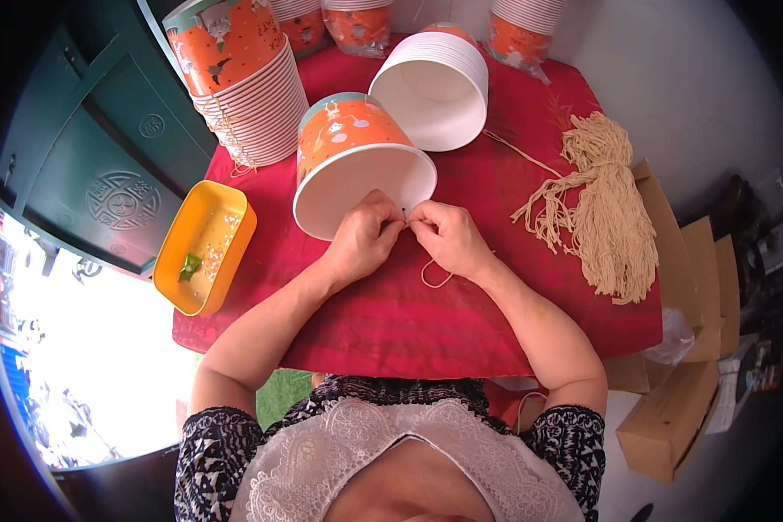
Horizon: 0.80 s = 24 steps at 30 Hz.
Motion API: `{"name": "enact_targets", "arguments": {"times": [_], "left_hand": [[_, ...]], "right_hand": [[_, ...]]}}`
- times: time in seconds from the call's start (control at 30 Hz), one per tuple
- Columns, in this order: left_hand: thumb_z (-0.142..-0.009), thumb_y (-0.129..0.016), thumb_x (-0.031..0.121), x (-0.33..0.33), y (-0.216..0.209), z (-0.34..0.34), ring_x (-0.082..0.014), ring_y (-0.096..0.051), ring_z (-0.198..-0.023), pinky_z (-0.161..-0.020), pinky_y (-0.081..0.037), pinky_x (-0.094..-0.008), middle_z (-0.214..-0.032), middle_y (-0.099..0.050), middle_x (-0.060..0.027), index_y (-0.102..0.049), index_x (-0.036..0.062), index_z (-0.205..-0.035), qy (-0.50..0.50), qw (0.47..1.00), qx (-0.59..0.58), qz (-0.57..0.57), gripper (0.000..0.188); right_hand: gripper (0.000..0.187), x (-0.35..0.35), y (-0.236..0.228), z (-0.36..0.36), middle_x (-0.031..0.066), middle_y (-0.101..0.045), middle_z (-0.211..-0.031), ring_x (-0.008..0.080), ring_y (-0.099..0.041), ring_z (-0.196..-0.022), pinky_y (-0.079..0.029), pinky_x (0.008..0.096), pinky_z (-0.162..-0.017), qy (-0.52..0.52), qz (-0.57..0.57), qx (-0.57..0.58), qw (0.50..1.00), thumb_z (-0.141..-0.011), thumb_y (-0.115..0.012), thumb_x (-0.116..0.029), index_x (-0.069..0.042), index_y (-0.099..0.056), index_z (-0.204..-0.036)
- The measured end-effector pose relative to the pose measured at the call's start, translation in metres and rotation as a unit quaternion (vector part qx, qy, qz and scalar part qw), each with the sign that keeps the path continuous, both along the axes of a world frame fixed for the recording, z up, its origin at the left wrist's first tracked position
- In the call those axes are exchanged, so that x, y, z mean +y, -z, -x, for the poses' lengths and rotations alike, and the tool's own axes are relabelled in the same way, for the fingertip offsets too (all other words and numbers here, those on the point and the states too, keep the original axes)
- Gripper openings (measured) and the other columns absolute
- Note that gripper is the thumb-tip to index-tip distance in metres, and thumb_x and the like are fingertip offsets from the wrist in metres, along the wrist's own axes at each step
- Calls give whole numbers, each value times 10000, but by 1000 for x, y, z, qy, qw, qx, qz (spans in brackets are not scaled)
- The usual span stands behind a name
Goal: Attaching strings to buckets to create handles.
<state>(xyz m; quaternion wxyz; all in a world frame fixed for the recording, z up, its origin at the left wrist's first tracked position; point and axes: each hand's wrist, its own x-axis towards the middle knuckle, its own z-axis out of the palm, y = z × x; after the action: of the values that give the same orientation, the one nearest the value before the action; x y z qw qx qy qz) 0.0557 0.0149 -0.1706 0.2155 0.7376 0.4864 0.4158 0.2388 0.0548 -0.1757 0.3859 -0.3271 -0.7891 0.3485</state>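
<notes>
An orange paper bucket [352,130] with a white inside lies on its side, its mouth toward me. Just at its lower right rim my left hand [364,237] and my right hand [451,238] meet fingertip to fingertip, both closed in a pinch. Between them is a thin beige string [436,286], whose loop hangs below my right hand onto the cloth. Some left-hand fingers reach over the rim into the mouth; their tips are partly hidden. Behind, a nested stack of white-lined buckets [435,91] lies on its side.
A tall stack of buckets [248,104] stands back left, strings hanging from it. A yellow plastic tub [240,228] with small bits sits at the left edge. On the right lies a beige string bundle [613,209] on the red tablecloth [496,322]. Cardboard boxes [670,422] stand beyond.
</notes>
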Motion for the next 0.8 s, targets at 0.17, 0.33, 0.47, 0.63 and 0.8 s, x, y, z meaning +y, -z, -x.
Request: {"name": "enact_targets", "arguments": {"times": [0.17,0.33,0.47,0.63,0.8], "left_hand": [[-809,-664,-32,0,1,1,-242,-611,-877,-772,-490,-340,-935,-624,-116,-646,-39,-870,8,1000,-15,18,64],[-795,-658,-30,-3,-6,-4,-255,-613,-851,-759,-493,-356,-908,-622,-124,-651,-37,-849,0,997,-37,67,55],[-796,-644,-37,2,2,-2,-196,-600,-834,-731,-485,-318,-896,-621,-99,-639,-27,-841,-2,1000,-23,6,46],[-769,-641,-38,4,0,1,-263,-631,-776,-682,-501,-358,-820,-637,-143,-626,-29,-777,-28,999,-34,5,19],[-771,-635,-24,5,3,2,-271,-627,-717,-653,-500,-364,-768,-633,-146,-609,-26,-754,-51,998,-42,15,31]], "right_hand": [[71,-1,-1,2,178,-663,-735,276,-666,-641,-498,372,-572,4,24,15,1000,-856,-616,-43,24,-634,-841],[73,-2,0,2,173,-657,-708,276,-661,-616,-496,367,-561,23,26,15,999,-852,-627,-46,22,-633,-826],[74,-4,2,3,169,-655,-714,303,-658,-624,-497,385,-560,31,17,9,999,-845,-639,-49,11,-612,-812],[81,-7,4,1,165,-650,-727,343,-650,-641,-497,434,-553,25,-78,-25,996,-844,-637,-60,-14,-570,-843],[59,-13,-3,-5,161,-649,-690,339,-654,-617,-502,441,-542,27,-94,-106,990,-837,-621,-51,-21,-577,-862]]}}
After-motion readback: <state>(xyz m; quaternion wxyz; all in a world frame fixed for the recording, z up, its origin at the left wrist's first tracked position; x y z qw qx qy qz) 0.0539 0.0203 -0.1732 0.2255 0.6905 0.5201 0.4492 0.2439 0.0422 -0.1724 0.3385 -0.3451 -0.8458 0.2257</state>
